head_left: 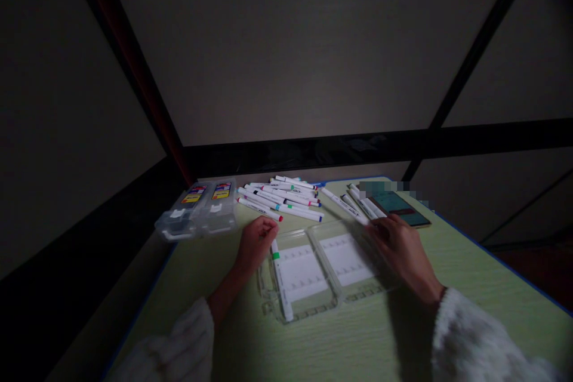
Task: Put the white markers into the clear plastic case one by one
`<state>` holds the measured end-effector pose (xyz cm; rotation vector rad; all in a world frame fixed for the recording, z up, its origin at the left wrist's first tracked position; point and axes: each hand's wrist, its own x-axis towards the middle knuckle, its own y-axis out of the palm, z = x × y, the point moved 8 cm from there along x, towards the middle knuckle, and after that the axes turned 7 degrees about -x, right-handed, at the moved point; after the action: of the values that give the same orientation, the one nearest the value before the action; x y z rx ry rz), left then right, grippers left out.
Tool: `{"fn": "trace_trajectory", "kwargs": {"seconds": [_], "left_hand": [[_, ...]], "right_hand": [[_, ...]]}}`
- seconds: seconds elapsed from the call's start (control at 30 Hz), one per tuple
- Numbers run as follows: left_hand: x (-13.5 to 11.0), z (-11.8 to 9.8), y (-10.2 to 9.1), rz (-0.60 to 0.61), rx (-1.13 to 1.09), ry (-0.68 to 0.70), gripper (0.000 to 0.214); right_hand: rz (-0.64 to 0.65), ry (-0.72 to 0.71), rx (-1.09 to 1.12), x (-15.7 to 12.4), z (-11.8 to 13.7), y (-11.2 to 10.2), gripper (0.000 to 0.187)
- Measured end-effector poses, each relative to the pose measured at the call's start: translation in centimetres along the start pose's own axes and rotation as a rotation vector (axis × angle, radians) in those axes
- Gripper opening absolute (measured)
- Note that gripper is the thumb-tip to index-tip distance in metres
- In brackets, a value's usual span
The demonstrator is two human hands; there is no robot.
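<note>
A clear plastic case (338,298) lies opened flat on the table, with white printed cards inside. One white marker with a green band (281,280) lies lengthwise along the case's left side. At its far end my left hand (256,245) is closed, the fingertips pinched on that end. Over the right part of the case, my right hand (403,250) has its fingers curled round the near end of a white marker (342,203). Other white markers (364,200) lie right beside those fingers, and the grip itself is partly hidden.
A loose pile of white markers (286,194) with coloured ends lies at the back. Two closed clear cases with labels (219,215) stand at the back left. A phone or tablet (403,209) rests at the right, beside the table's blue edge. A wall rises behind.
</note>
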<state>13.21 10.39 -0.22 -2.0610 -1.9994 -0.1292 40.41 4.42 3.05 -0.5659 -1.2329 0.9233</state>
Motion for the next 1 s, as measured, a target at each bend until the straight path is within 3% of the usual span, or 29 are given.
{"fn": "trace_trajectory", "kwargs": {"seconds": [0.4,1.0], "left_hand": [[-0.1,0.1,0.2,0.034,-0.007,0.019,0.007],[-0.1,-0.1,0.1,0.033,0.020,0.043,0.007]], "right_hand": [[0.041,0.124,-0.179,-0.1,-3.4,0.4,0.029],[0.123,0.172,-0.245,-0.4,-4.2,1.3,0.021]]}}
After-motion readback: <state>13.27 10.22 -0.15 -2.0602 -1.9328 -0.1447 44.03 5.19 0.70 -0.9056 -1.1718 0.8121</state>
